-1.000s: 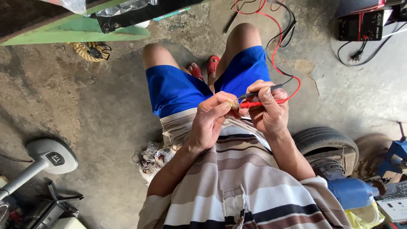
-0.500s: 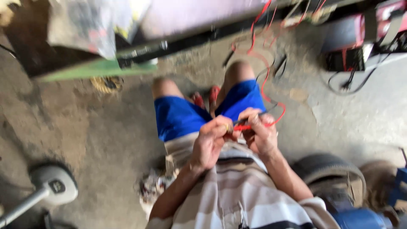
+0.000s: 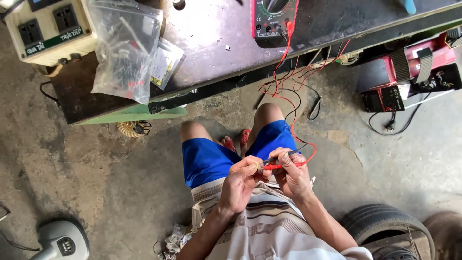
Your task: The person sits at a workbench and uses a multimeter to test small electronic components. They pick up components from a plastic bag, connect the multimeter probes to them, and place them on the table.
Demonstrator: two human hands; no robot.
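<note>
My left hand [image 3: 241, 183] pinches a small brownish part [image 3: 259, 167] in front of my lap. My right hand [image 3: 291, 174] grips a red probe [image 3: 284, 165] and a black probe [image 3: 281, 155], their tips touching that part. Red and black leads [image 3: 290, 103] run up from the probes to a red-cased multimeter [image 3: 273, 18] on the workbench [image 3: 216, 48]. I sit in blue shorts and a striped shirt, knees toward the bench.
Clear plastic bags of parts [image 3: 127, 48] and a beige socket box [image 3: 48, 31] lie on the bench's left. A red machine [image 3: 409, 72] stands at right on the concrete floor, a tyre [image 3: 385, 226] at lower right, a grey device [image 3: 60, 238] lower left.
The view has tilted upward, bringing the bench top, bags and multimeter into sight. My hands stay together with the probes on the small part.
</note>
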